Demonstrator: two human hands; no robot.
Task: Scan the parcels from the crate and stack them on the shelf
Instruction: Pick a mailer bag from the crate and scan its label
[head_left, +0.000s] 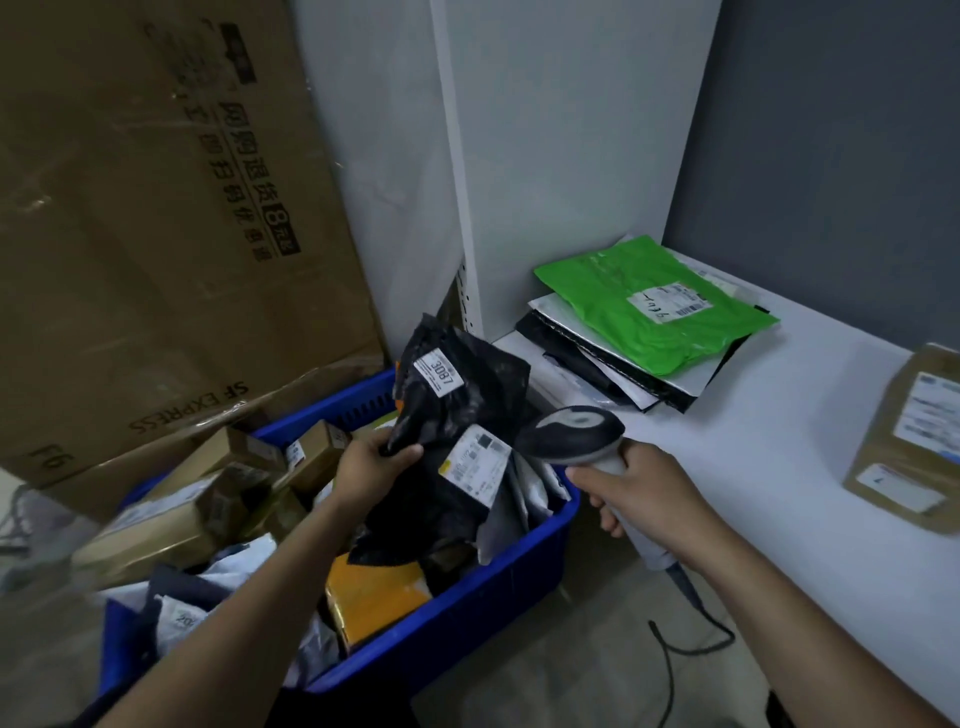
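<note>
The shelf (779, 447) is carrying a mailer stack (587, 345) topped by a green mailer (649, 317); the blue crate (467, 618) is holding boxes (311, 452), mailers (514, 499) and a yellow packet (374, 592); fingers of the left hand (371, 457) are pinching a black parcel (462, 410) above it; fingers of the right hand (639, 493) are gripping a barcode scanner (571, 434).

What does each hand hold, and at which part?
The left hand grips the black parcel at its left edge; the right hand grips the scanner by its handle.
</note>
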